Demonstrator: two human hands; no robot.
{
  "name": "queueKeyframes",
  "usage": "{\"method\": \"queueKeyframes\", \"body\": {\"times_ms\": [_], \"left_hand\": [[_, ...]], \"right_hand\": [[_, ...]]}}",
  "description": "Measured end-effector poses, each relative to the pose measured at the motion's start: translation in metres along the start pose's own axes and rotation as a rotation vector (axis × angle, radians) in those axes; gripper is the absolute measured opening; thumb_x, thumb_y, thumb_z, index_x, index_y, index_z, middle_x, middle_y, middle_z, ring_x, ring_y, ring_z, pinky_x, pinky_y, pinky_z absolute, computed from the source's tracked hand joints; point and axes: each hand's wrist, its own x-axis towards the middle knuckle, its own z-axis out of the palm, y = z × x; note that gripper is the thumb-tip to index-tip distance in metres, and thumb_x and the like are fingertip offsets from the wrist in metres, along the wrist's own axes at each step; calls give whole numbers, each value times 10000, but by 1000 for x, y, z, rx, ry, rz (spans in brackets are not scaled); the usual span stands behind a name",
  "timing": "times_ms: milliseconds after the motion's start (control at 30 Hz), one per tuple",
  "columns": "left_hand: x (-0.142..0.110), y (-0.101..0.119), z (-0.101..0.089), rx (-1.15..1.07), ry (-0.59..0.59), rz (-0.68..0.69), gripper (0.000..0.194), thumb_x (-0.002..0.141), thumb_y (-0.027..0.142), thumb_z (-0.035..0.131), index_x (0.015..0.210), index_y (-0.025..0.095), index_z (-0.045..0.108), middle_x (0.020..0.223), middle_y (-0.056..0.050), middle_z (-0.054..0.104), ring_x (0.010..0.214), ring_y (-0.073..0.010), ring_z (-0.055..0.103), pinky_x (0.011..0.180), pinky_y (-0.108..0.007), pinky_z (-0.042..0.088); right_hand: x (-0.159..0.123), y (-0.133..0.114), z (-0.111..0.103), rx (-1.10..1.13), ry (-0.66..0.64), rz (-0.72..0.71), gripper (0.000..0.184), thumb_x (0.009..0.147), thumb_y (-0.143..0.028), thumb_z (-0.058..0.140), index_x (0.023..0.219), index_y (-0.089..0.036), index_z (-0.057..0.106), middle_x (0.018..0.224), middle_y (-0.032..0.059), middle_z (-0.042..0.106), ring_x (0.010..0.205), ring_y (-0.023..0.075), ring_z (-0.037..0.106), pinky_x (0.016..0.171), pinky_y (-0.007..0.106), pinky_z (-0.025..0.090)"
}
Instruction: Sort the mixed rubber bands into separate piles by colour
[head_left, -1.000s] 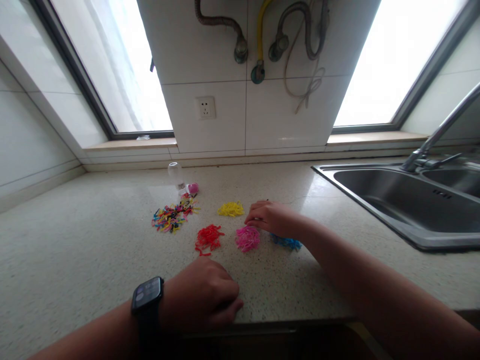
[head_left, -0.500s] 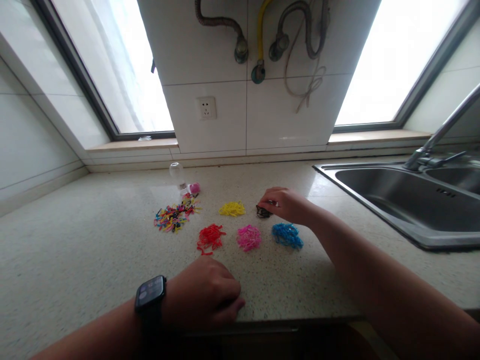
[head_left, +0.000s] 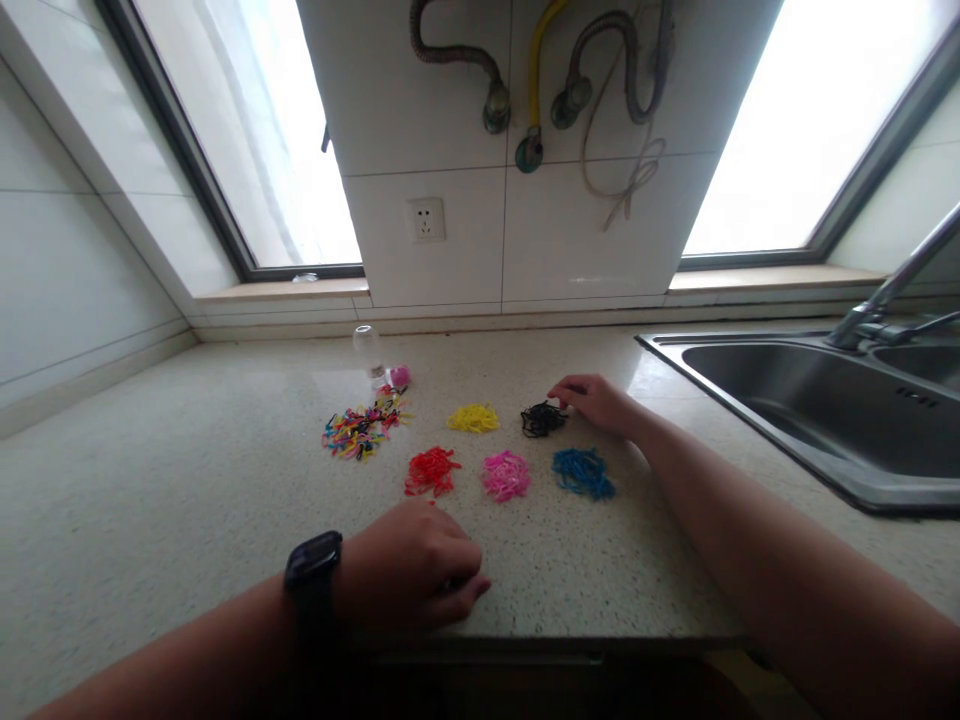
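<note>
My right hand (head_left: 598, 402) is at the right edge of a small pile of black rubber bands (head_left: 541, 420). Its fingertips touch or nearly touch the pile, slightly apart, with no band visible between them. My left hand (head_left: 420, 565), with a black watch (head_left: 313, 562) on the wrist, rests curled into a loose fist near the counter's front edge. Just beyond it lie red rubber bands (head_left: 432, 471) and pink rubber bands (head_left: 506, 475). Blue rubber bands (head_left: 583, 473) sit in front of the black pile, and yellow rubber bands (head_left: 473, 417) to its left.
Mixed-colour rubber bands (head_left: 364, 430) are scattered on the counter (head_left: 187, 500) at left. Behind them are a clear bottle (head_left: 366, 350) and a pink object (head_left: 400, 377). A steel sink (head_left: 780, 400) with a faucet (head_left: 885, 290) is at right, and hoses hang on the wall.
My right hand has shifted right off the black pile, uncovering it. My left hand stays almost in place. The whole view has shifted slightly.
</note>
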Motion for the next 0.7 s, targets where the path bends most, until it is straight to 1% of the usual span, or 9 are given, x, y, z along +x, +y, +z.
{"method": "queueKeyframes", "body": {"times_ms": [133,300,367,467,567,633,700], "left_hand": [[-4,-18,-16,27,54,-72,337,967,258,447,639,183,429,576,33,444,531,-105,359,546,-294,266],[-18,-53,-37,138,180,-231,338,973,256,438,646,175,468,578,37,423,539,-100,371,555,-274,266],[-26,-68,-44,186,242,-316,334,973,270,443,658,172,500,588,33,453,548,-101,398,565,-265,285],[-36,-87,-53,241,308,-460,327,985,320,438,735,170,587,638,11,556,576,-108,472,590,-258,325],[-48,-107,-60,294,306,-625,360,991,389,436,787,176,642,659,-5,611,579,-119,519,589,-259,340],[-60,-122,-63,321,290,-692,356,980,432,452,860,191,684,709,-18,657,609,-135,561,595,-260,358],[-75,-138,-66,340,281,-727,347,969,452,464,931,208,708,786,-32,699,662,-155,605,620,-264,384]], "right_hand": [[-1,-2,-2,-4,-16,-5,349,884,-427,534,941,-164,755,773,49,706,626,139,548,601,273,400],[-2,-2,-2,-1,-33,12,356,885,-453,545,943,-172,755,769,47,705,633,144,565,615,278,418],[-1,-1,-2,-3,-40,2,357,886,-458,549,947,-173,756,778,49,708,652,151,579,627,281,427],[-1,1,-2,-13,-45,-8,356,886,-462,553,946,-179,760,779,51,710,664,158,591,644,290,442],[0,3,-2,-19,-47,-17,352,888,-459,554,933,-179,761,788,59,717,699,176,613,673,304,461],[1,4,-2,-24,-56,-31,343,892,-448,551,935,-179,760,802,63,724,735,190,630,698,313,473],[1,6,-2,-32,-68,-44,331,897,-434,548,939,-182,758,815,63,730,754,196,641,713,318,480]]}}
